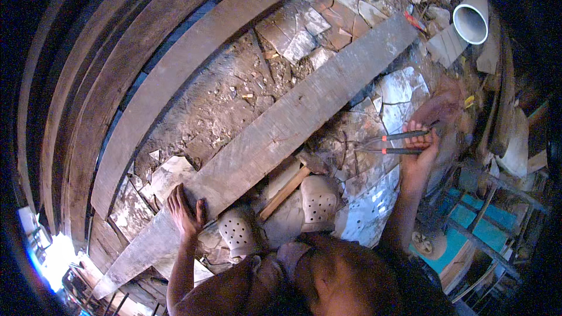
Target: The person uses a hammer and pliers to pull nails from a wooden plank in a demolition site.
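Note:
A long, weathered wooden plank (281, 123) lies diagonally across the ground, from the lower left to the upper right. My left hand (186, 213) rests on it near its lower part, with the fingers spread over the wood. Off to the right of the plank, my right hand (421, 142) grips a pair of pincers (395, 151) by the dark handles with orange bands. Their metal jaws point left, toward the plank, and look apart from it. A hammer (285, 193) with a wooden handle lies between my feet, which wear light perforated clogs (319, 202).
Several long planks (193, 52) stand or lie on the left. Broken tiles (310, 26) and rubble cover the ground. A white pipe (470, 23) and a small red object (414, 21) are at the upper right. A metal frame with teal panels (483, 228) stands at the lower right.

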A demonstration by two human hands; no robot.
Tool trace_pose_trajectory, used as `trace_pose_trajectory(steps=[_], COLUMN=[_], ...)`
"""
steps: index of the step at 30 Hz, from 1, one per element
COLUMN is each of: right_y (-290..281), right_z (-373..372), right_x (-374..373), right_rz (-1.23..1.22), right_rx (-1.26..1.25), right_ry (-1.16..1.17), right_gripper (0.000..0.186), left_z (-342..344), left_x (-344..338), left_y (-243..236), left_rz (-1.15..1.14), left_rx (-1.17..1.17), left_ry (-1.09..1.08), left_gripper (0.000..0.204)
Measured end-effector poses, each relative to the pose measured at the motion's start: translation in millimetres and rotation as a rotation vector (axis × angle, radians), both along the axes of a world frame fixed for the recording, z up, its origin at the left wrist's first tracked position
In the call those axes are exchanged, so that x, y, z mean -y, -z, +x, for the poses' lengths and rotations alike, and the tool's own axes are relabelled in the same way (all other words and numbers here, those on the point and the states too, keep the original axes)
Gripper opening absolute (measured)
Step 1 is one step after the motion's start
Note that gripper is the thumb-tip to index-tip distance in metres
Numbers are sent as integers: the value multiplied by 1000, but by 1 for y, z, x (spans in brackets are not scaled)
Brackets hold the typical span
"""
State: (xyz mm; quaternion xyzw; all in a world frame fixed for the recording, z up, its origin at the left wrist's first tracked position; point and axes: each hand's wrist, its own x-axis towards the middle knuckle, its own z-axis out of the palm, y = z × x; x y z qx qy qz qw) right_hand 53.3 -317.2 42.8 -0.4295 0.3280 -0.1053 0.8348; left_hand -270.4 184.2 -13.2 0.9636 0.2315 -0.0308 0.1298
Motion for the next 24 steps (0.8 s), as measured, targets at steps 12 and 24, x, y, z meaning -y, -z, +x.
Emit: trace_pose_trajectory(steps=[12, 24], right_y=[96, 91], right_z=[-96, -64], right_x=[26, 36], right_rz=[-1373, -2086], right_rx=[49, -72], right_ry=[-518, -1221], right_gripper=[36, 54], left_z=[-1, 6], left_x=[1, 9], left_y=[7, 8], left_rz=[12, -4], left_rx=[21, 39], left_ry=[42, 19], left_gripper=[65, 64])
